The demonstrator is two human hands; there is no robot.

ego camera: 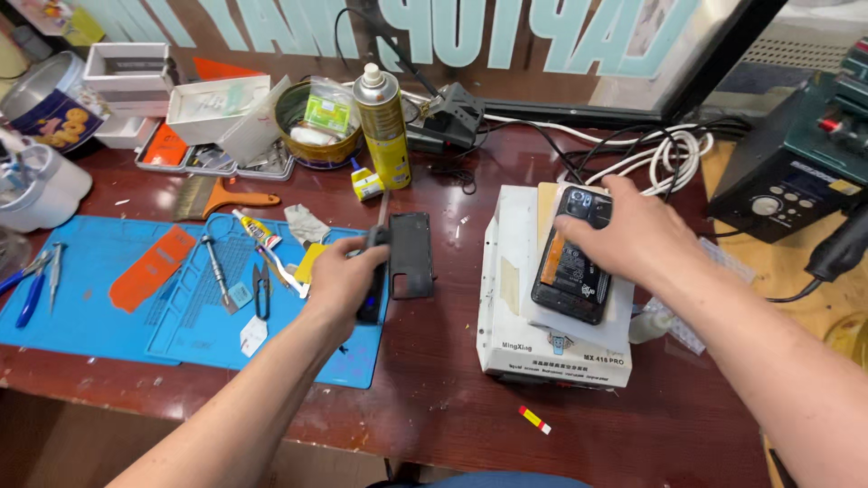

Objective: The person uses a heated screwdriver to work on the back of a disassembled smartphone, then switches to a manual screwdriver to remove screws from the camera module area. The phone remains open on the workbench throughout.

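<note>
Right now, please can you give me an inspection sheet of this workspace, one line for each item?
Surface: dark red bench, worn, with a blue mat at the left.
Job's things: opened phone lies on a white machine; black back cover lies at the mat's edge.
Clutter: spray can, glue tube, scraper, tweezers, orange card, boxes, round tin.
Hands: left hand holds a dark tool; right hand rests on the phone's top, fingers spread.
Cables: white coil and black leads behind the machine.
Surroundings: lettered window behind; green station at the right.
</note>
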